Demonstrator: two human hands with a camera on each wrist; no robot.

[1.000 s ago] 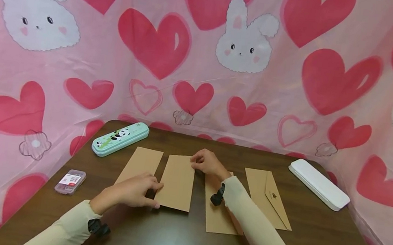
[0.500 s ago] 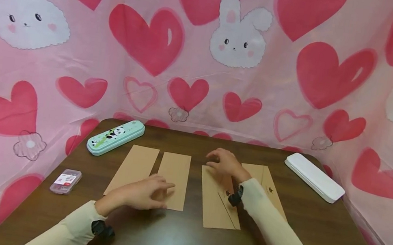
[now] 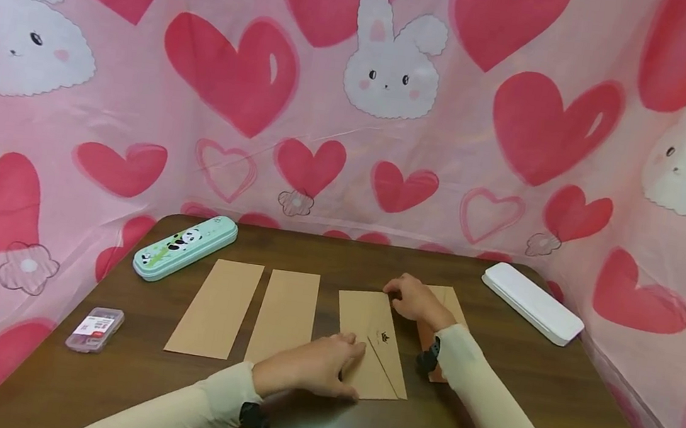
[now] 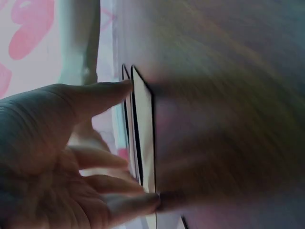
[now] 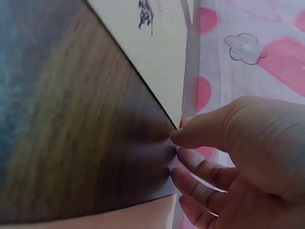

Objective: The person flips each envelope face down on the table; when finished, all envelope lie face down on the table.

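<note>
In the head view, a brown kraft envelope (image 3: 363, 309) lies flap side up, with a diagonal flap edge and a small dark crown print. My left hand (image 3: 314, 367) is at its lower left, fingers spread, with the thumb near the bottom edge. At the envelope's top right corner, my right hand (image 3: 414, 300) pinches with thumb and index finger; the right wrist view shows the thumb tip (image 5: 178, 137) right at that corner. Another envelope (image 3: 449, 300) is partly hidden behind the right forearm. Two plain envelopes (image 3: 215, 309) lie to the left, the nearer one (image 3: 288, 307) partly covered by my left hand.
A mint panda pencil case (image 3: 184, 248) lies at the back left and a white case (image 3: 531, 303) at the back right. A small clear plastic box (image 3: 94, 330) sits near the table's left edge. Heart-printed cloth (image 3: 322, 119) hangs behind the brown table (image 3: 166, 399).
Both hands have moved right, off the second envelope from the left and onto the third. The third envelope has shifted slightly relative to its neighbours. The head view has turned right.
</note>
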